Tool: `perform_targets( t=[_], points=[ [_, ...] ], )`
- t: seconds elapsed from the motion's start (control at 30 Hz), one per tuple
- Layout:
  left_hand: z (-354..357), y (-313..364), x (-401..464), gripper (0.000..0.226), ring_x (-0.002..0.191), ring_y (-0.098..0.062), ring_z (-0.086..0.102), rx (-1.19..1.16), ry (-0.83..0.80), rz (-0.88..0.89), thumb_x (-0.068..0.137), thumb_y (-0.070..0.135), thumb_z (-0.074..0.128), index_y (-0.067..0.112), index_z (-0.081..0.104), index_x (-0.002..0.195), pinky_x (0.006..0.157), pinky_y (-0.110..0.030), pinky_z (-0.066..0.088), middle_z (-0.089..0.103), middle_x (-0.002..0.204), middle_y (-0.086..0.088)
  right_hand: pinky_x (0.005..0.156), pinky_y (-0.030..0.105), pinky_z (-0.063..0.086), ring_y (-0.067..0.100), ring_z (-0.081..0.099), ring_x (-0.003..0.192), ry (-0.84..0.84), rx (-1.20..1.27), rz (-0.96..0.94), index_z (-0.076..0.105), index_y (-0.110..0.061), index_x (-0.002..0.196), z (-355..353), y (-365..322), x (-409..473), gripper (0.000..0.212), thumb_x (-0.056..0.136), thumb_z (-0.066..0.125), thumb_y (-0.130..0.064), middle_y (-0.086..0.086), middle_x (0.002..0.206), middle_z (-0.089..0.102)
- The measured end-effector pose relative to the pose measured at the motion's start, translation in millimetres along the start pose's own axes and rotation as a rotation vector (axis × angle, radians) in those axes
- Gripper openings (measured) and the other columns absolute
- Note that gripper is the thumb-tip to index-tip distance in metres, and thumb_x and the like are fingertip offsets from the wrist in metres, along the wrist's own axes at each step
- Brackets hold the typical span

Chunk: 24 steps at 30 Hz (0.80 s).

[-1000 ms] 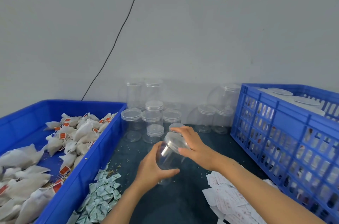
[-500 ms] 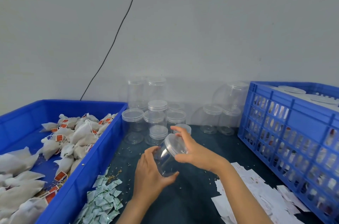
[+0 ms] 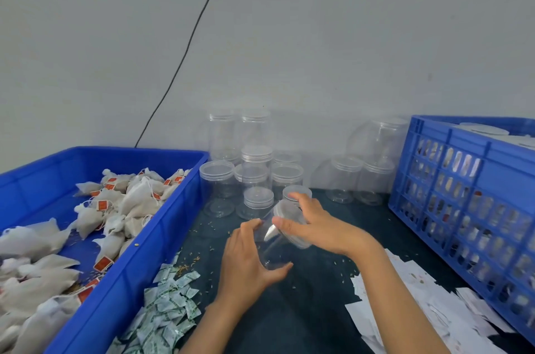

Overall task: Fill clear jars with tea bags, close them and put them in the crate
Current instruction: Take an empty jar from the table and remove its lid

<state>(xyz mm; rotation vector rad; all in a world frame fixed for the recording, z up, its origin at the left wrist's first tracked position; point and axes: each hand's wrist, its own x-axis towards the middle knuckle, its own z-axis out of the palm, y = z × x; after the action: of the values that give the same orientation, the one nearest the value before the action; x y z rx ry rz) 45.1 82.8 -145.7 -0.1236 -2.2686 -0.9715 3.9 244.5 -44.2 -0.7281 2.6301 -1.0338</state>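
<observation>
The left hand [image 3: 246,264] holds the tilted, empty clear jar [image 3: 278,246] steady, fingers curled round it, while the right hand [image 3: 315,226] grips its lid [image 3: 289,219], probably to twist it off.

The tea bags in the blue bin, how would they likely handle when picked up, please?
The tea bags look soft and crumpled, so probably floppy and light. Their strings and tags lie tangled, so one may drag its neighbours out of the blue bin.

I am seeing the right hand [image 3: 315,226] turning on the lid [image 3: 289,223], its thumb now coming round toward the left hand [image 3: 246,264]. The clear jar [image 3: 275,249] is sitting slightly lower between the hands, still tilted, as before.
</observation>
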Motion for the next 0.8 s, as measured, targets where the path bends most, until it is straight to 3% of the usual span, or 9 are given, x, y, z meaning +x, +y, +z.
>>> perform_targets(
  t=[0.07,0.13,0.2,0.3,0.37,0.5,0.6,0.7,0.8],
  points=[
    [-1,1,-1,0.085,0.107,-0.013,0.055,-0.002,-0.007,0.0,0.055,0.046,0.089,0.02,0.047,0.123,0.092,-0.034,0.046,0.052,0.115,0.014,0.092,0.031,0.043,0.02,0.042,0.128,0.015,-0.006,0.066,0.019,-0.033,0.147,3,0,3,0.085,0.079,0.052,-0.072,-0.001,0.149,0.029],
    [-3,0,-1,0.083,0.108,-0.011,0.055,-0.032,-0.016,-0.008,0.055,0.046,0.089,0.027,0.043,0.121,0.093,-0.032,0.046,0.053,0.117,0.014,0.086,0.022,0.043,0.011,0.046,0.119,-0.04,0.001,-0.028,0.024,-0.041,0.143,-3,-1,-2,0.072,0.084,0.063,-0.053,-0.005,0.145,0.035],
    [-4,0,-1,0.084,0.109,-0.01,0.054,-0.038,-0.034,-0.001,0.055,0.047,0.089,0.026,0.043,0.122,0.095,-0.032,0.045,0.055,0.119,0.012,0.088,0.015,0.039,0.005,0.04,0.124,-0.113,0.01,-0.127,0.022,-0.053,0.139,-14,-1,-8,0.078,0.082,0.072,-0.039,-0.011,0.145,0.03],
    [-2,0,2,0.085,0.105,-0.015,0.056,-0.022,-0.04,0.017,0.054,0.044,0.09,0.017,0.049,0.123,0.093,-0.033,0.045,0.057,0.115,0.009,0.103,0.03,0.039,0.015,0.034,0.135,-0.065,0.008,-0.037,0.014,-0.048,0.144,-10,-3,-8,0.09,0.072,0.062,-0.071,-0.009,0.153,0.019],
    [-2,0,3,0.084,0.103,-0.015,0.055,-0.024,-0.051,0.021,0.053,0.045,0.089,0.021,0.049,0.122,0.091,-0.03,0.044,0.055,0.111,0.01,0.099,0.039,0.046,0.021,0.044,0.127,0.016,-0.079,0.107,0.018,-0.035,0.146,-3,-6,-3,0.094,0.071,0.047,-0.082,-0.001,0.151,0.028],
    [-7,-3,3,0.079,0.109,-0.005,0.053,-0.097,-0.118,-0.018,0.05,0.058,0.081,0.045,0.035,0.113,0.094,-0.025,0.043,0.054,0.116,0.017,0.092,0.029,0.049,0.005,0.05,0.111,-0.035,-0.049,-0.054,0.034,-0.044,0.133,-11,-3,-10,0.068,0.077,0.071,-0.051,-0.012,0.134,0.039],
    [-9,-4,3,0.08,0.113,0.0,0.05,-0.088,-0.164,-0.008,0.049,0.063,0.079,0.048,0.033,0.112,0.096,-0.022,0.042,0.053,0.119,0.02,0.091,0.021,0.045,-0.001,0.043,0.119,-0.136,-0.059,-0.158,0.036,-0.058,0.124,-24,5,-18,0.077,0.071,0.082,-0.028,-0.027,0.134,0.033],
    [-9,-4,1,0.081,0.112,0.0,0.05,-0.092,-0.165,0.011,0.049,0.063,0.078,0.046,0.035,0.115,0.096,-0.021,0.041,0.053,0.119,0.018,0.089,0.018,0.042,0.005,0.04,0.124,-0.194,-0.054,-0.103,0.021,-0.062,0.133,-21,2,-18,0.084,0.073,0.078,-0.049,-0.021,0.144,0.024],
    [-10,-3,-1,0.083,0.11,0.0,0.048,-0.083,-0.156,0.028,0.05,0.059,0.079,0.037,0.042,0.121,0.095,-0.019,0.039,0.053,0.117,0.02,0.081,0.032,0.056,0.019,0.05,0.117,-0.081,-0.053,0.104,0.023,-0.042,0.142,-9,-8,-13,0.08,0.076,0.053,-0.074,-0.01,0.14,0.032]
  ],
)
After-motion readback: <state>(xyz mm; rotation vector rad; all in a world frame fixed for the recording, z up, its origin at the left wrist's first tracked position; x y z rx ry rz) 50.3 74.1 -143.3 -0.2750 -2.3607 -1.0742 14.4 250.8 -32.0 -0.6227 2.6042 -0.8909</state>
